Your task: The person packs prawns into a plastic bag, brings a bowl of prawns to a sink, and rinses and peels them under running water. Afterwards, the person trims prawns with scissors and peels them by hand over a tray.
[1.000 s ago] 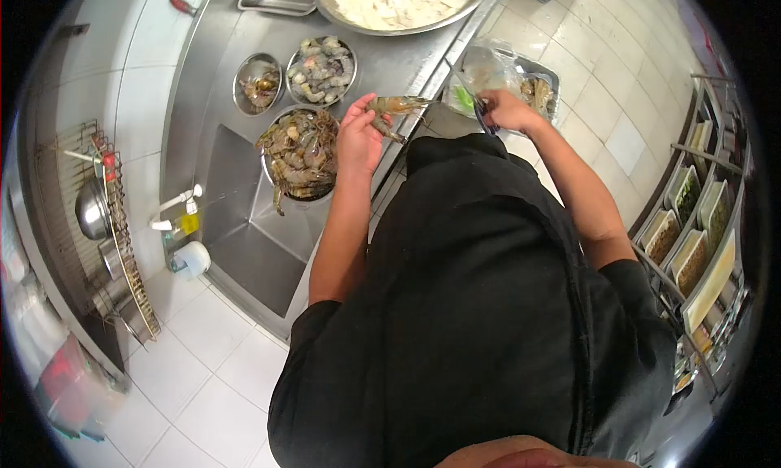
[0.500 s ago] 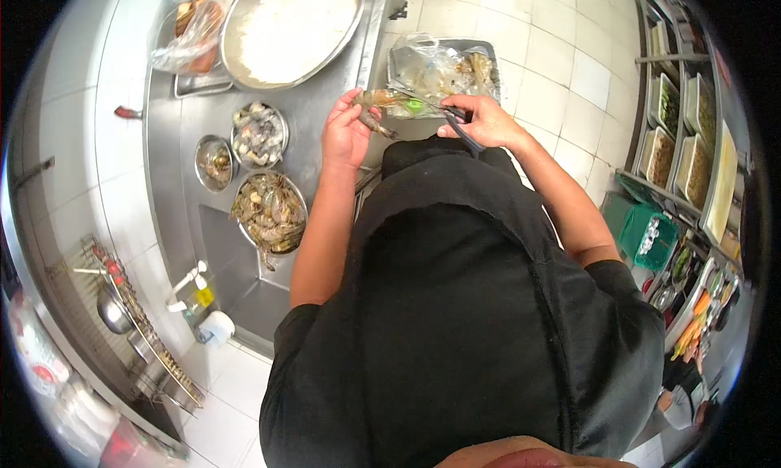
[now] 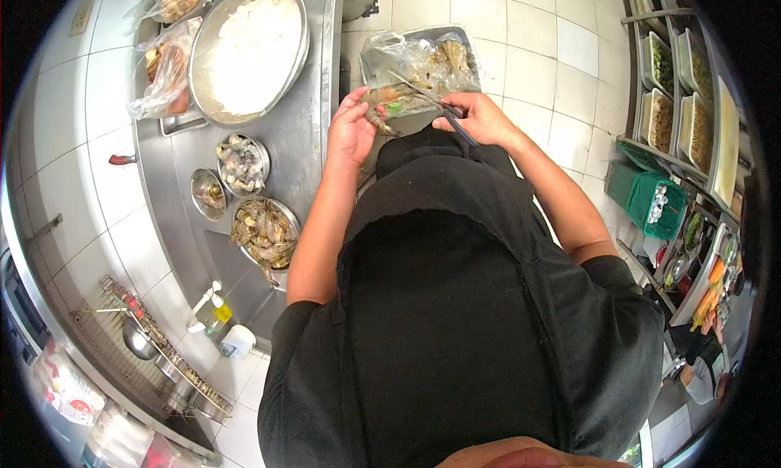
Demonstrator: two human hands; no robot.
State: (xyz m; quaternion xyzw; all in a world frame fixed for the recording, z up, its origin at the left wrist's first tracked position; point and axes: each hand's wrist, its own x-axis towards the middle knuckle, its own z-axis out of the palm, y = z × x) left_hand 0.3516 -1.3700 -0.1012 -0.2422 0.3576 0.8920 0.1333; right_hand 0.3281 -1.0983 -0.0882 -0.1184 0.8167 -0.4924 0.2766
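My left hand pinches a raw shrimp between thumb and fingers, its tail end hanging down. In my right hand is a pair of scissors with black handles, its blades pointing up and left across the shrimp. From here I cannot tell whether the blades touch the shell. Just beyond both hands lies a tray with a clear plastic bag and shrimp in it. To the left, on the steel counter, stands a bowl heaped with whole shrimp.
A bowl of greyish shrimp pieces and a smaller metal bowl stand beside it. Farther up is a large basin of white contents. A sink is at lower left, with shelves of food containers on the right.
The view has shifted, so the counter bowls sit farther left. The scissors have turned, and their blades now point more upward. The shrimp stays in my left hand.
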